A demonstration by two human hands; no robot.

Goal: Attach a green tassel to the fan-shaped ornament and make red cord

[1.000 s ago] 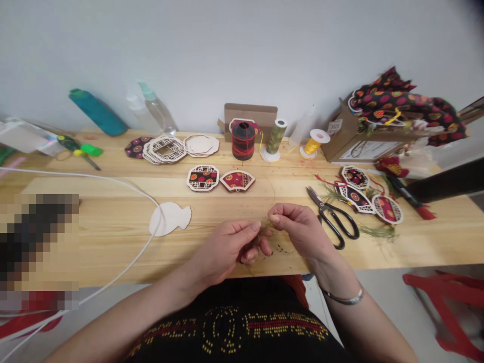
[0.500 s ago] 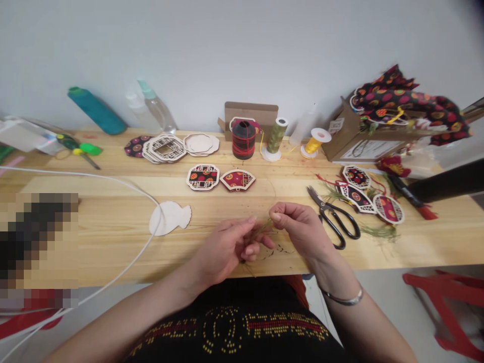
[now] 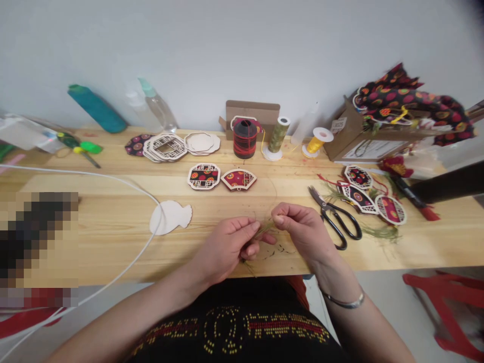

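Note:
My left hand [image 3: 236,242] is closed around a thin bundle of olive-green threads [image 3: 266,227], with the thumb pressed over it. Some thread ends poke out below that hand. At the bundle's other end, my right hand [image 3: 297,224] pinches the threads between thumb and forefinger. A fine strand arcs up from the right fingertips. Just right of this hand lie black-handled scissors [image 3: 336,217], their blades pointing up and left. Dark thread scraps [image 3: 282,250] are scattered on the wood beneath my hands.
A vase-shaped white piece [image 3: 170,218] lies left, crossed by a white cable [image 3: 128,182]. Framed fabric ornaments [image 3: 239,179] sit ahead. Behind stand a red-black spool [image 3: 244,138], a green spool [image 3: 279,138] and a yellow spool [image 3: 315,143]. A cardboard box [image 3: 344,133] holds patterned fabric at right.
My left thumb has come down onto the threads, and more of the bundle shows between my hands. My right hand has shifted slightly right, still pinching.

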